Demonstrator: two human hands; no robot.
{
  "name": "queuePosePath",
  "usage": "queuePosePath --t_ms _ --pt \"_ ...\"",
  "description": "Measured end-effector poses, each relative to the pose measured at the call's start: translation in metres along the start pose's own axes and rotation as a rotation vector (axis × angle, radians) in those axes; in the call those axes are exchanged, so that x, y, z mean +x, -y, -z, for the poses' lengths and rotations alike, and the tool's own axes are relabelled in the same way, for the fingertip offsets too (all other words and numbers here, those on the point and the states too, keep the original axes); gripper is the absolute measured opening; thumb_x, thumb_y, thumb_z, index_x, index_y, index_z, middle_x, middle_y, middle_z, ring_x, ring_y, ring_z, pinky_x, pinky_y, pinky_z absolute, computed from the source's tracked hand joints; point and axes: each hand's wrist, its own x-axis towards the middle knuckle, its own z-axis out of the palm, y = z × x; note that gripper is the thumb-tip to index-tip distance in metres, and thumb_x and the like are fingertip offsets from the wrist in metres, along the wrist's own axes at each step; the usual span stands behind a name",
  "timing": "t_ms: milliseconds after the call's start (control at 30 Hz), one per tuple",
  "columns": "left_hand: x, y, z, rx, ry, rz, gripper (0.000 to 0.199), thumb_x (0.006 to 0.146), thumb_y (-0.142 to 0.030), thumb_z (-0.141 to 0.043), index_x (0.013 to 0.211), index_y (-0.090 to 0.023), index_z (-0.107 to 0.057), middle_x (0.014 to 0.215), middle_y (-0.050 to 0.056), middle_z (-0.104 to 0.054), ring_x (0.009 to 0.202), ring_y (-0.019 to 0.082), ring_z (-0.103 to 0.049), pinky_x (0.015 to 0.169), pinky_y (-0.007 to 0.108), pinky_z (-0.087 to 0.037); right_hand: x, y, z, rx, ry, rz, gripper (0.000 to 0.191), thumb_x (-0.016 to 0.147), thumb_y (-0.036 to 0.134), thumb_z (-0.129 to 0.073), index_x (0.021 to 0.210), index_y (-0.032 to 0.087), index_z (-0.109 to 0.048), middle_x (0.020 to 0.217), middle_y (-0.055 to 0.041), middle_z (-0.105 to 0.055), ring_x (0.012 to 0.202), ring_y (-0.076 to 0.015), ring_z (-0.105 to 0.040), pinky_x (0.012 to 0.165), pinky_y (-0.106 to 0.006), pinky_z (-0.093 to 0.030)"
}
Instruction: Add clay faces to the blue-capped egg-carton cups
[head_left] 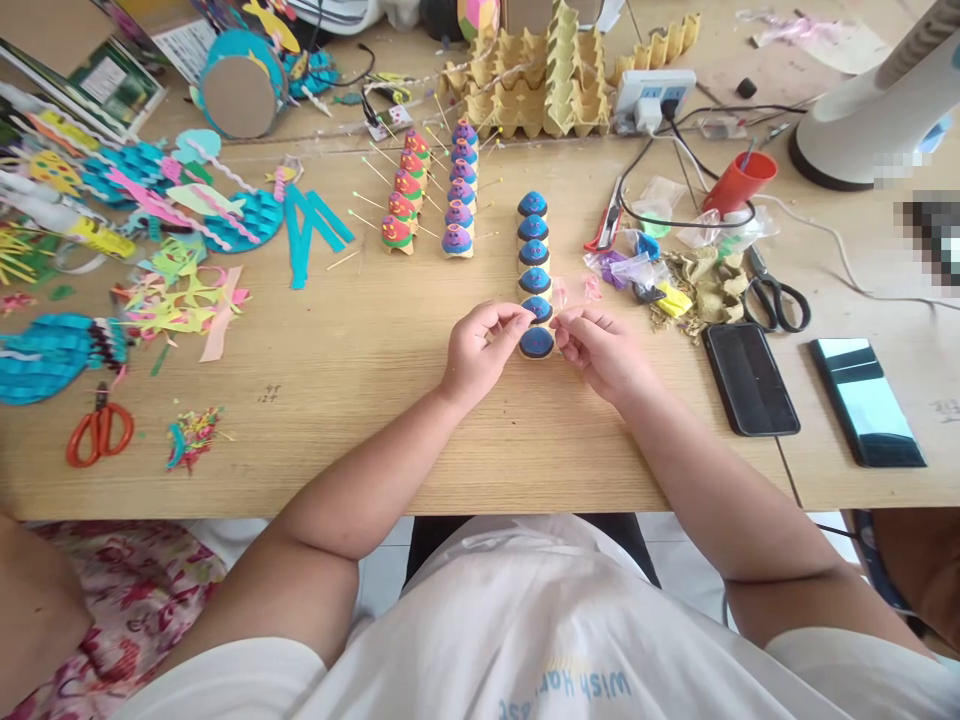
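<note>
A strip of egg-carton cups topped with blue clay domes (534, 253) runs away from me down the middle of the table. The domes have dark rims and small marks like faces. At its near end my left hand (486, 345) is closed in a pinch on the left side, fingertips by the second dome. Opposite it, my right hand (600, 350) pinches too, its fingertips just right of the same dome. Whatever sits between the fingers is too small to make out. Just behind the right hand lies a clear plastic bag with pink bits (591, 289).
Red-green (403, 205) and purple-blue carton caterpillars (459, 205) with pins stand further left. Orange scissors (100, 432) and paper scraps (180, 295) lie left. To the right are clay packets (634, 268), black scissors (776, 295), a red cup (739, 182) and two phones (752, 380).
</note>
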Motion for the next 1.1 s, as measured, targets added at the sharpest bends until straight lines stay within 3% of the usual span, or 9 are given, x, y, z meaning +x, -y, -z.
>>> queuePosePath --t_ms 167,400,600,1100 --pt "-0.0001 0.0037 -0.0004 -0.033 0.005 0.025 0.035 0.097 -0.056 -0.074 0.098 -0.022 -0.081 0.097 0.004 -0.082 0.082 0.013 -0.067 0.079 0.027 -0.052 0.0001 -0.0004 0.0018 -0.049 -0.040 0.055 0.028 0.073 0.040 -0.089 0.072 0.019 -0.072 0.065 0.0021 -0.064 0.056 -0.0063 -0.050 0.052 -0.022 -0.034" --pt "-0.0001 0.0038 -0.0008 -0.020 -0.001 0.059 0.043 0.092 -0.064 -0.075 0.091 -0.022 -0.078 0.083 0.001 -0.075 0.070 0.011 -0.058 0.069 0.026 -0.047 0.0007 -0.0006 0.0056 -0.107 -0.044 0.122 0.024 0.079 0.041 -0.087 0.080 0.019 -0.076 0.067 0.0017 -0.064 0.058 -0.0069 -0.051 0.054 -0.023 -0.035" --pt "0.0004 0.0023 -0.0005 -0.022 0.026 0.085 0.043 0.094 -0.064 -0.074 0.095 -0.022 -0.080 0.090 0.004 -0.079 0.077 0.013 -0.064 0.074 0.027 -0.051 -0.0007 0.0003 0.0038 -0.133 -0.060 0.118 0.032 0.077 0.044 -0.089 0.071 0.019 -0.069 0.067 0.0021 -0.063 0.058 -0.0068 -0.049 0.055 -0.024 -0.036" --pt "0.0041 0.0045 -0.0020 -0.189 -0.035 0.229 0.051 0.090 -0.072 -0.073 0.094 -0.022 -0.083 0.087 0.003 -0.077 0.088 0.015 -0.070 0.087 0.030 -0.057 -0.0010 -0.0002 0.0013 -0.118 -0.040 0.086 0.032 0.076 0.046 -0.090 0.076 0.019 -0.072 0.067 0.0016 -0.064 0.059 -0.0075 -0.050 0.055 -0.023 -0.037"
